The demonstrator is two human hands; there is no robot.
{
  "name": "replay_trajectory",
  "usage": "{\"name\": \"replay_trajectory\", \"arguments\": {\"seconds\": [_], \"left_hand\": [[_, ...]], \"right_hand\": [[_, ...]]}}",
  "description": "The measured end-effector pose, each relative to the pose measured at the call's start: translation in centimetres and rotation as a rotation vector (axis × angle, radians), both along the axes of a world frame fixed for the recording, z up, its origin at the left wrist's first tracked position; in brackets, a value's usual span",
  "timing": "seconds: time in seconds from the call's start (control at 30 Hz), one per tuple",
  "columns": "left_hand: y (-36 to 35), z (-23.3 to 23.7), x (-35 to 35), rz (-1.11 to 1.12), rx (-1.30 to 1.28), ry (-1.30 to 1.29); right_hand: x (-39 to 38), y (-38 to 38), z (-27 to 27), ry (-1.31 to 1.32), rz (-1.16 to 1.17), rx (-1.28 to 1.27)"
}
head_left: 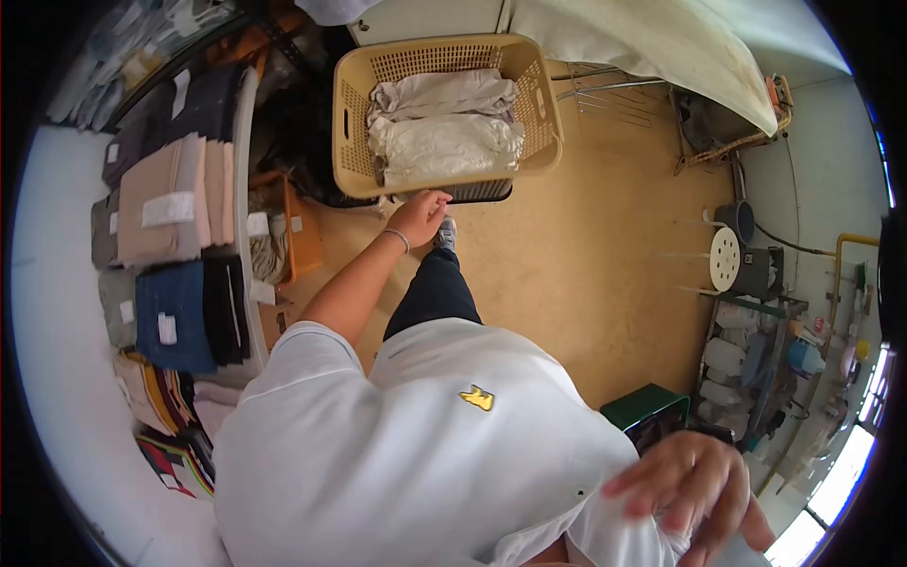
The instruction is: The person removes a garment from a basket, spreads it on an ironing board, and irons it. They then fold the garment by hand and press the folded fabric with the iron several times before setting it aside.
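Observation:
My left hand (422, 217) hangs just below the near rim of a tan plastic laundry basket (345, 165), its fingers curled together with nothing visible in them. A thin bracelet circles that wrist. Inside the basket lie two bundles: a pale, crumpled cloth bundle (444, 146) at the front and a greyish folded cloth (439, 93) behind it. Under the basket, the edge of a dark crate (482, 192) shows. My right hand (694, 491) is raised near my chest at the lower right, slightly blurred, fingers spread and holding nothing.
Shelves at left carry folded fabrics, including pink cloth (165, 222) and blue cloth (175, 312). An orange crate (300, 231) stands beside them. At right are a white round stool (725, 259), a green bin (652, 406) and a rack (742, 369) of supplies. A covered ironing-board-like surface (652, 42) stands behind.

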State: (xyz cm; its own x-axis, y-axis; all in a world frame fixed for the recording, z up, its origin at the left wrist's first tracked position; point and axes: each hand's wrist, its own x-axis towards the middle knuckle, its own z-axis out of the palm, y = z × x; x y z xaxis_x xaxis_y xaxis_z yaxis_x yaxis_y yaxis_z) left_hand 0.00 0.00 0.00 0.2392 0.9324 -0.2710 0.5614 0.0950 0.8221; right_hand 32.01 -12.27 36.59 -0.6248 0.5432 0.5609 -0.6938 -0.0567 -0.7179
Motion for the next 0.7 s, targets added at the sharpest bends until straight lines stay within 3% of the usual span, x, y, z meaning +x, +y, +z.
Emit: {"name": "replay_trajectory", "arguments": {"seconds": [0.03,0.07,0.1,0.17,0.2,0.3,0.37,0.4,0.47,0.57,0.63,0.7], "left_hand": [[1.1,-1.0,-0.2,0.053,0.035,-0.014],[2.3,-1.9,-0.7,0.111,0.072,-0.027],[4.8,-6.9,-1.8,0.118,-0.096,-0.058],[11.1,-11.3,-4.1,0.188,-0.154,0.062],[14.1,-16.1,-5.8,0.195,-0.068,0.132],[18.7,-19.1,-8.9,0.182,-0.389,0.484],[22.6,-19.9,-10.5,0.130,-0.451,0.612],[24.5,-20.7,-11.3,0.150,-0.471,0.623],[28.0,-21.6,-12.5,0.133,-0.482,0.640],[31.5,-22.6,-12.4,0.135,-0.429,0.687],[32.2,-24.5,-12.6,0.322,-0.336,0.712],[32.5,-24.8,-12.9,0.250,-0.367,0.597]], "right_hand": [[-0.2,0.4,-0.2,0.004,0.002,0.017],[1.6,-0.3,-1.5,-0.190,-0.190,-0.082],[0.6,7.2,-3.6,-0.463,-0.358,-0.352],[1.3,10.4,-10.7,-0.758,-0.709,-0.620],[3.2,10.8,-15.3,-0.895,-0.751,-0.798],[6.9,7.2,-25.2,-1.303,-0.707,-1.298],[9.5,1.6,-31.1,-1.558,-0.542,-1.092],[8.8,1.6,-30.7,-1.550,-0.560,-1.114],[6.9,0.9,-30.0,-1.910,-0.338,-0.941],[6.9,-1.8,-31.6,-1.780,-0.368,-1.150],[6.9,-1.4,-31.9,-1.785,-0.372,-1.170],[6.6,-0.7,-32.1,-1.786,-0.359,-1.179]]}}
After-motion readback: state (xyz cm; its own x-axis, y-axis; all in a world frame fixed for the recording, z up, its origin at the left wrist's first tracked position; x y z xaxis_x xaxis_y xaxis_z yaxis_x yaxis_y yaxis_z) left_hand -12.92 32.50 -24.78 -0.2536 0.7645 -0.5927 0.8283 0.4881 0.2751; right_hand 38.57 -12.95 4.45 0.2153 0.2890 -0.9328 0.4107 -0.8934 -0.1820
